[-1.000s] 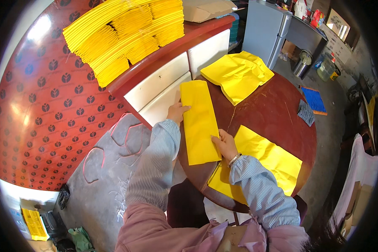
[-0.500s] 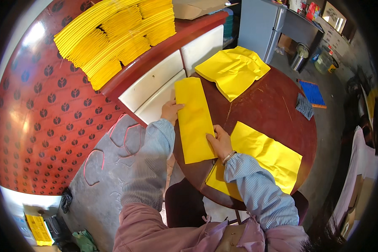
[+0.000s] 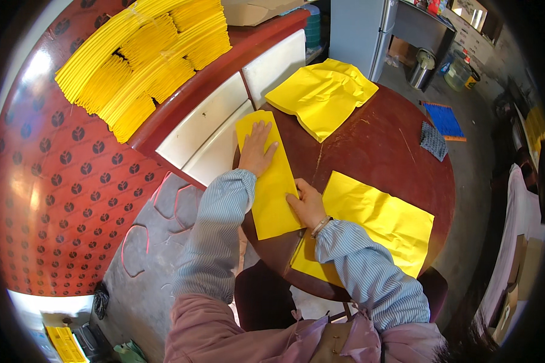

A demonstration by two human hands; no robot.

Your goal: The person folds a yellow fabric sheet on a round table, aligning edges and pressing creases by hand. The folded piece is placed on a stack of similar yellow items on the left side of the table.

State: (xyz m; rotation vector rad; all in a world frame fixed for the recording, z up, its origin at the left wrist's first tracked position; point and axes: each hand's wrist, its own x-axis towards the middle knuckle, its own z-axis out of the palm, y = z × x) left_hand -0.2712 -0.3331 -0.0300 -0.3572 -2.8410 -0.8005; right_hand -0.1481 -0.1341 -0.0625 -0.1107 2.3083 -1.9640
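A long strip of folded yellow paper (image 3: 274,209) lies at the left side of the round dark-red table (image 3: 381,145). My left hand (image 3: 258,150) rests flat on its upper part, fingers spread. At its right edge, my right hand (image 3: 309,204) pinches the paper, with the thumb on top and the other fingertips partly hidden. Beneath my right forearm lies a creased yellow sheet (image 3: 384,221), partly covered by the sleeve. Farther off, another crumpled yellow sheet (image 3: 324,94) reaches the table's far edge.
Bundled yellow folded papers (image 3: 151,60) are stacked at the upper left beside white drawers (image 3: 209,118). A grey-blue textured pad (image 3: 433,141) lies at the table's right edge. A grey fridge (image 3: 357,36) stands behind; pink strapping (image 3: 140,242) lies on the floor.
My left hand has gone from gripping the folded paper's left edge to lying flat on top of it. My right hand stays at the right edge. The whole view has shifted slightly.
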